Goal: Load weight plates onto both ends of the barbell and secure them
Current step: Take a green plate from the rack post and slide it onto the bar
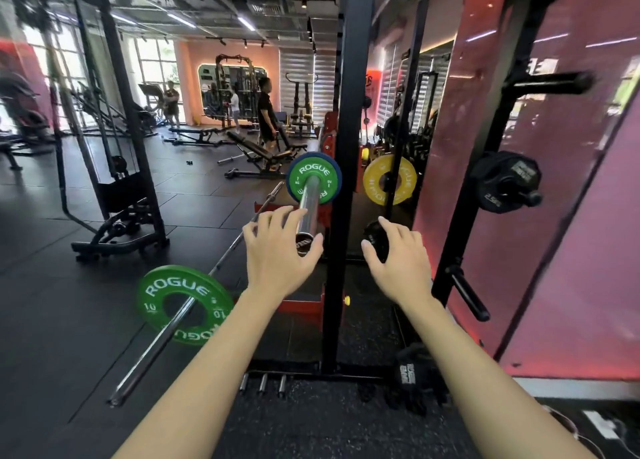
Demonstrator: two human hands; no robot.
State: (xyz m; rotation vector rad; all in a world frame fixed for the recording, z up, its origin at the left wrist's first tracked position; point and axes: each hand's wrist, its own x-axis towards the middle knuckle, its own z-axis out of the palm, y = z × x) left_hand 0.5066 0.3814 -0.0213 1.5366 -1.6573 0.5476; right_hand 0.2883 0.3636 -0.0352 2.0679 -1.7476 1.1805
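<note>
- Gym, black rubber-tile floor; benches and machines far left, three people standing far off by a mirror. Pink-red wall panels on the right.
- Black rack upright runs floor to ceiling at centre, just right of the bar end.
- Barbell sleeve, chrome, points toward the camera at mid-height. On it, far end: small green Rogue plate w/ a blue plate right behind it, only its rim showing.
- L hand: fingers spread and curved round the near tip of the sleeve, thumb under the end cap. Looks to be touching; can't tell how firm the grip is.
- R hand: just right of the upright, fingers and thumb curled round a small black round object, prob. a small plate or collar, can't tell which. It's apart from the sleeve.
- Second bar lies on the floor, near left, running diagonally; green 10 plate threaded on it.
- Yellow plate stored beyond the upright, right of centre.
- Black 2.5 plates on a storage peg of the right rack post; bare peg lower down.
- Black gloves on the floor near the rack base, near right.
</note>
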